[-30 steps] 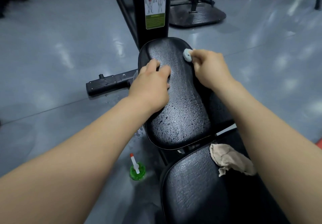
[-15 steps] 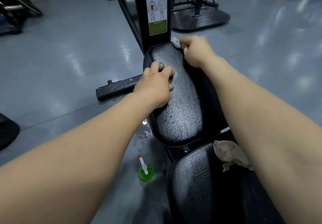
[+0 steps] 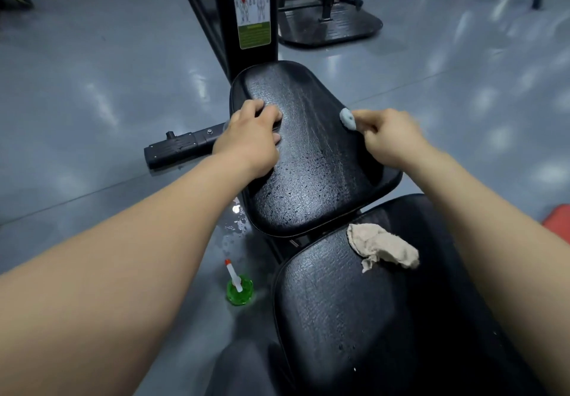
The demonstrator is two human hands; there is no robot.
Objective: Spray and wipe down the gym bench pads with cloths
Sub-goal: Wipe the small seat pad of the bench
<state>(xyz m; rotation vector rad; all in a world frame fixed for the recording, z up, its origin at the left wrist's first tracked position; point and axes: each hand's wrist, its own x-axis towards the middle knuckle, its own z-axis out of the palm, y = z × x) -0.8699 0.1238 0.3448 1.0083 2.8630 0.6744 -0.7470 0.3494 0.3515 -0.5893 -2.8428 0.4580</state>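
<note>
Left hand (image 3: 249,136): fingers curled on pad (image 3: 308,164), 9 o'clock; hold cannot be told. Right hand (image 3: 388,136): fingers pinching pale cloth (image 3: 348,119), pad's 3 o'clock. Beige cloth (image 3: 382,247), 5 o'clock. Bottle (image 3: 239,287), floor, 7 o'clock.

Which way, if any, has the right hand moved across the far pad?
Yes. The right hand, gripping a small white cloth, reached the end of the far pad by the upright post, then came back toward the person along its right edge.
</note>
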